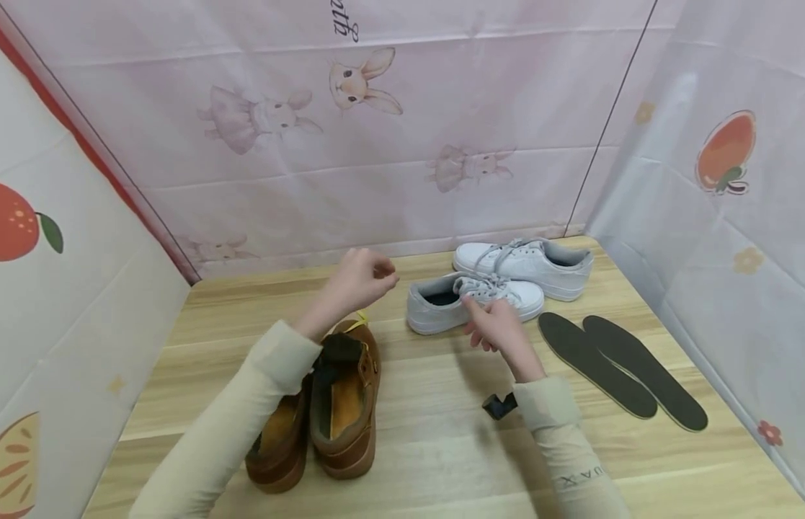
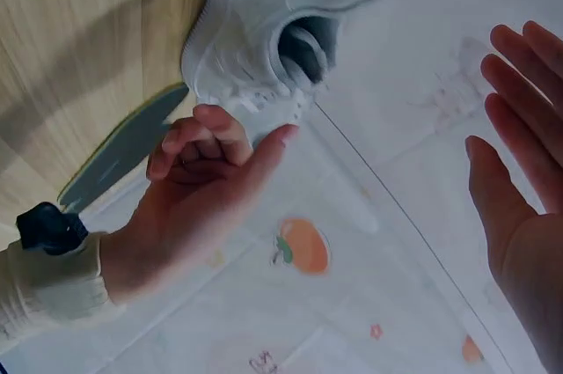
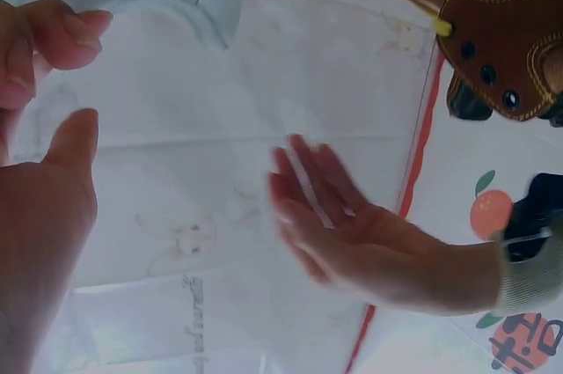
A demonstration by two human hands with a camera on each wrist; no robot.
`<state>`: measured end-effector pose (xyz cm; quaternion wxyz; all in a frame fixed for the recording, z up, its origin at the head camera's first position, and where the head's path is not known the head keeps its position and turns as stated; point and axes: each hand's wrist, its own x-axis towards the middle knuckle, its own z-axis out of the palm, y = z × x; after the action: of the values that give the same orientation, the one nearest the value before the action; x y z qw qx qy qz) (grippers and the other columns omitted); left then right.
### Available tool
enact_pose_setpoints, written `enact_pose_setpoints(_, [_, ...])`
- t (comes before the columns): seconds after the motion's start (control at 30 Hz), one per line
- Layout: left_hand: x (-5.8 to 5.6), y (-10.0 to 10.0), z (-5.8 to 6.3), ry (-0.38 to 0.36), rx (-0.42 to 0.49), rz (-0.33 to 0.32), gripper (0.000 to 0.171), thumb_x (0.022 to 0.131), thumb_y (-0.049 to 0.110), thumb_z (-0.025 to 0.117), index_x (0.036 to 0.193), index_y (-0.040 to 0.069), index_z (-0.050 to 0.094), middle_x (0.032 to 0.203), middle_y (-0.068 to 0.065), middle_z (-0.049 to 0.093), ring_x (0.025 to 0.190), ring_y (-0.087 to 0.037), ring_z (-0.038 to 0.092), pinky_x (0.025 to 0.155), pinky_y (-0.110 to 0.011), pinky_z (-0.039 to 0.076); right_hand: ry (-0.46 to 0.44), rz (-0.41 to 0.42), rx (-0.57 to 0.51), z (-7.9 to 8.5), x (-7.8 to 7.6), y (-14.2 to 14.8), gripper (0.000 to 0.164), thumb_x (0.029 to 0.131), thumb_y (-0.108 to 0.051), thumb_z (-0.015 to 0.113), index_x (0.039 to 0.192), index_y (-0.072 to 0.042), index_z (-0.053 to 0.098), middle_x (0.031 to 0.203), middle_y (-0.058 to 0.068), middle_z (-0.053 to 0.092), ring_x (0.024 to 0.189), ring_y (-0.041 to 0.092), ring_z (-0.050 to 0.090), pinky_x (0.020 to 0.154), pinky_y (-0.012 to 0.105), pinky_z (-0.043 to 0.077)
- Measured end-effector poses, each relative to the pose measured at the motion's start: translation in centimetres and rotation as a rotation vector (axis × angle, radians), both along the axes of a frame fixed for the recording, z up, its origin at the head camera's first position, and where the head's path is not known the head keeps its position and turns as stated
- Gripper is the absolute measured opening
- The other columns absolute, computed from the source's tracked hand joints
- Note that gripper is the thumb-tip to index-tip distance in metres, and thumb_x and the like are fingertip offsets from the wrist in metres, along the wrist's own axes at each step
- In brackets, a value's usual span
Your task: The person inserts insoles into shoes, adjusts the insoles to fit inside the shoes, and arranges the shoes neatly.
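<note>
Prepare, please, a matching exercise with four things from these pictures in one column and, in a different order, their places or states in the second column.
Things
1. Brown shoes
2. White shoes
3. Insoles
4. Left hand

Places or states
A. Lying flat at the person's right
B. Raised above the table, holding nothing
C. Partly hidden by the left sleeve in the head view
D. Standing near the back curtain

Right pairs: 1-C, 2-D, 3-A, 4-B
</note>
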<state>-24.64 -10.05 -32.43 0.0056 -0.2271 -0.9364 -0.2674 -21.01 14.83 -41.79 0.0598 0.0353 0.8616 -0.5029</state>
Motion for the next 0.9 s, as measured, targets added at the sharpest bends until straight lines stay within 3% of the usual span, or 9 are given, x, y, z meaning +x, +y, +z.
enact_pose_setpoints(0.13, [-2.7, 2.0, -2.2, -0.061, -0.089, -0.013, 0.022, 0.088, 0.022, 0.063, 0.096, 0.004, 0.071, 0.094, -0.008, 0.068, 0.079, -0.016, 0.063, 0.071, -0.032, 0.052, -0.056, -0.015, -0.026, -1.0, -0.7, -0.5, 0.072, 0.084, -0.066, 0.049, 0.063, -0.001, 0.069, 0.050, 0.011, 0.061, 0.036, 0.016, 0.048, 0.035, 0.026, 0.035])
enact_pose_setpoints(0.23, [-4.3, 3.2, -3.8, -0.115, -0.157, -0.019, 0.024, 0.088, 0.025, 0.062, 0.085, 0.002, 0.070, 0.079, -0.008, 0.066, 0.062, -0.013, 0.053, 0.059, -0.027, 0.046, -0.120, -0.016, -0.117, -1.7, -1.4, -0.9, 0.077, 0.080, -0.070, 0.051, 0.076, 0.005, 0.069, 0.057, 0.012, 0.064, 0.039, 0.014, 0.051, 0.038, 0.025, 0.036])
enact_pose_setpoints(0.33, [-5.8, 4.2, -5.0, -0.171, -0.206, -0.004, 0.030, 0.089, 0.027, 0.062, 0.079, 0.000, 0.070, 0.069, -0.008, 0.061, 0.055, -0.013, 0.046, 0.051, -0.026, 0.041, -0.164, -0.021, -0.225, -2.3, -2.1, -1.3, 0.077, 0.083, -0.066, 0.052, 0.087, 0.010, 0.066, 0.062, 0.014, 0.065, 0.040, 0.013, 0.052, 0.040, 0.025, 0.036])
enact_pose_setpoints(0.4, [-6.4, 4.8, -5.6, -0.202, -0.242, 0.004, 0.028, 0.089, 0.026, 0.062, 0.083, 0.000, 0.070, 0.073, -0.007, 0.062, 0.058, -0.013, 0.049, 0.052, -0.025, 0.043, -0.190, -0.037, -0.259, -2.7, -2.6, -1.6, 0.073, 0.085, -0.061, 0.053, 0.086, 0.011, 0.066, 0.062, 0.015, 0.065, 0.040, 0.012, 0.051, 0.040, 0.024, 0.036])
enact_pose_setpoints(0.53, [-7.2, 5.6, -6.7, -0.244, -0.298, -0.001, 0.021, 0.089, 0.021, 0.063, 0.086, 0.001, 0.070, 0.078, -0.009, 0.066, 0.061, -0.015, 0.059, 0.053, -0.025, 0.047, -0.225, -0.060, -0.237, -3.4, -3.3, -2.4, 0.062, 0.090, -0.048, 0.051, 0.075, 0.010, 0.067, 0.054, 0.010, 0.062, 0.037, 0.011, 0.049, 0.038, 0.024, 0.037])
enact_pose_setpoints(0.67, [-7.2, 6.1, -7.4, -0.224, -0.299, -0.019, 0.016, 0.087, 0.014, 0.063, 0.077, 0.001, 0.064, 0.067, -0.008, 0.063, 0.050, -0.015, 0.057, 0.047, -0.024, 0.045, -0.243, -0.087, -0.240, -4.1, -3.6, -3.0, 0.054, 0.088, -0.036, 0.044, 0.075, 0.012, 0.066, 0.050, 0.008, 0.060, 0.036, 0.012, 0.049, 0.037, 0.026, 0.037])
enact_pose_setpoints(0.9, [-7.2, 6.5, -7.6, -0.180, -0.288, -0.007, 0.006, 0.085, 0.005, 0.059, 0.082, 0.002, 0.055, 0.071, -0.007, 0.058, 0.054, -0.016, 0.057, 0.048, -0.024, 0.046, -0.151, -0.173, -0.234, -4.4, -3.8, -3.6, 0.047, 0.087, -0.031, 0.042, 0.060, 0.003, 0.062, 0.045, 0.004, 0.055, 0.035, 0.014, 0.049, 0.037, 0.028, 0.037])
